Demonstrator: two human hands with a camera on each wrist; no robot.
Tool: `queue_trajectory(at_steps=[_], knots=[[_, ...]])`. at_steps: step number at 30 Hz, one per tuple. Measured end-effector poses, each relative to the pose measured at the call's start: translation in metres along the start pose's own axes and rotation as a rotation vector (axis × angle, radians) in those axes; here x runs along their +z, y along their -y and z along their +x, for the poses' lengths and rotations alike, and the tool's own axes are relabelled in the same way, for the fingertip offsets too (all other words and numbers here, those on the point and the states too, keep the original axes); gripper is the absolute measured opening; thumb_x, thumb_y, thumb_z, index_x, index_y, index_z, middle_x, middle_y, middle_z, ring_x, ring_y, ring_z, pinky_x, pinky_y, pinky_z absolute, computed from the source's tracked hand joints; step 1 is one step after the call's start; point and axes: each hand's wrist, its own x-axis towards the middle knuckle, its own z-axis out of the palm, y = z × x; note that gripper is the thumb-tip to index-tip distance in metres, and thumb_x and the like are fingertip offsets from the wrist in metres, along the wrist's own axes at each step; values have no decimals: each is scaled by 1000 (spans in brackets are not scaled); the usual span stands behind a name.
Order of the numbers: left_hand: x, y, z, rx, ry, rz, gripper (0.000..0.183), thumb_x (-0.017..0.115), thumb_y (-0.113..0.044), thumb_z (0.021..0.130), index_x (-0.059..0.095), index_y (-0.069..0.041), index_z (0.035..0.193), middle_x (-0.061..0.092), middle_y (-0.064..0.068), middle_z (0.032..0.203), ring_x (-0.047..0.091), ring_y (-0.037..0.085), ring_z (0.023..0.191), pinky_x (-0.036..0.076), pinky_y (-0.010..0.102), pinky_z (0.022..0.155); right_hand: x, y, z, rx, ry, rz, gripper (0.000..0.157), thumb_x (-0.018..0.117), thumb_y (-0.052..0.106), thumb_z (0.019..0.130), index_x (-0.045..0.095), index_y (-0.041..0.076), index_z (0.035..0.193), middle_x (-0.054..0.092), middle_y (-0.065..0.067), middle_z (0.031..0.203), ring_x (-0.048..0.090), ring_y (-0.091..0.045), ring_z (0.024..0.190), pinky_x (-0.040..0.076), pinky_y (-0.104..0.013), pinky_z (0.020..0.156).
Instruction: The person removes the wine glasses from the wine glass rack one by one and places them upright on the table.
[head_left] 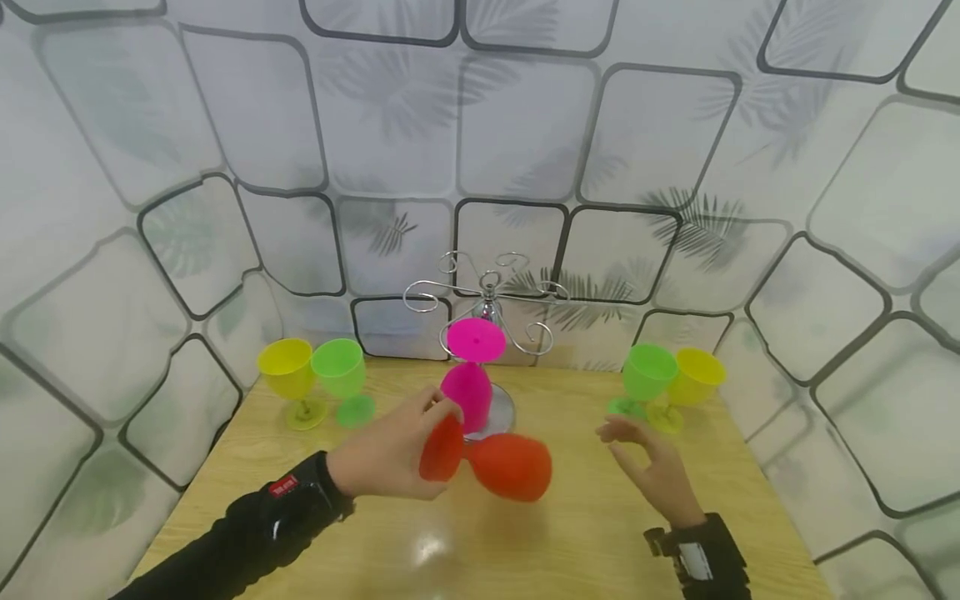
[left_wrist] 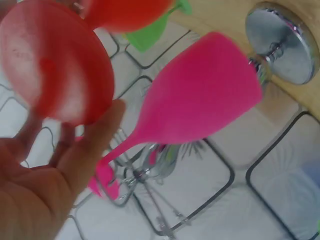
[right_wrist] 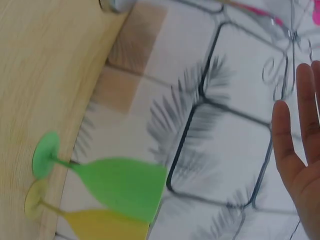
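Note:
My left hand (head_left: 393,446) grips a red plastic goblet (head_left: 513,467) by its round foot. The goblet is tilted on its side above the table, its bowl to the right. Just behind it a pink goblet (head_left: 468,393) is upside down, foot uppermost, its stem at a curled arm of the silver metal stand (head_left: 487,304). In the left wrist view my fingers lie along the edge of the red foot (left_wrist: 55,65). My right hand (head_left: 656,471) holds nothing; its fingers are spread in the right wrist view, with the right-hand green goblet (head_left: 648,372) behind it in the head view.
A yellow goblet (head_left: 287,367) and a green goblet (head_left: 341,367) stand upright at the back left of the wooden table (head_left: 585,533). Another yellow goblet (head_left: 697,377) stands at the back right, beside the green one. A patterned wall (head_left: 517,125) encloses the back and sides.

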Motion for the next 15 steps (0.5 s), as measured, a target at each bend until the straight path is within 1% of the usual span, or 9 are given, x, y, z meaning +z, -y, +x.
queue_trajectory(at_steps=[2, 4, 5, 7, 9, 11, 13, 15], knots=[[12, 3, 0, 27, -32, -51, 59, 83, -21, 62, 46, -11, 108, 45, -2, 104, 50, 9, 95, 52, 17, 76, -10, -7, -4, 38, -65, 61, 39, 57, -19, 80, 52, -10, 118, 68, 3, 102, 61, 3, 95, 45, -7, 88], [28, 7, 0, 63, -89, -78, 56, 83, -18, 61, 44, -11, 100, 43, -3, 97, 47, 7, 92, 50, 17, 76, -18, -10, -6, 58, -130, 161, 37, 51, -18, 84, 48, -13, 121, 67, 8, 104, 62, 3, 95, 45, -8, 88], [37, 9, 0, 81, -125, -85, 54, 84, -18, 61, 43, -12, 96, 42, -4, 94, 45, 6, 90, 49, 17, 76, -21, -11, -7, 57, -160, 219, 37, 49, -18, 86, 46, -14, 122, 67, 9, 106, 62, 2, 94, 46, -9, 89], [55, 12, 0, 119, -210, -101, 52, 84, -16, 61, 41, -12, 88, 39, -4, 87, 42, 5, 85, 46, 17, 72, -24, -11, -7, 35, -201, 349, 36, 45, -17, 88, 43, -17, 124, 68, 6, 107, 64, -4, 94, 47, -11, 89], [73, 14, 1, 130, -283, -130, 51, 85, -16, 61, 39, -12, 84, 37, -5, 84, 40, 4, 81, 43, 14, 68, -22, -10, -7, 29, -214, 420, 35, 43, -16, 89, 40, -18, 124, 68, 3, 107, 64, -6, 93, 48, -13, 89], [89, 15, 2, 146, -343, -153, 51, 85, -15, 62, 38, -12, 81, 37, -4, 83, 41, 4, 80, 42, 14, 66, -17, -8, -5, 37, -202, 462, 34, 43, -15, 90, 39, -19, 124, 69, 4, 107, 65, -6, 94, 49, -15, 89], [102, 15, 4, 150, -382, -171, 51, 86, -15, 62, 38, -13, 80, 37, -4, 83, 42, 5, 81, 43, 14, 66, -8, -5, -3, 57, -177, 478, 34, 43, -14, 91, 38, -19, 124, 68, 5, 108, 65, -6, 94, 50, -16, 88], [110, 13, 6, 144, -404, -191, 51, 87, -15, 62, 39, -13, 79, 38, -3, 84, 45, 6, 84, 46, 15, 69, 4, -2, 0, 72, -142, 500, 35, 44, -12, 91, 37, -19, 125, 67, 5, 111, 64, -6, 96, 51, -17, 88]])
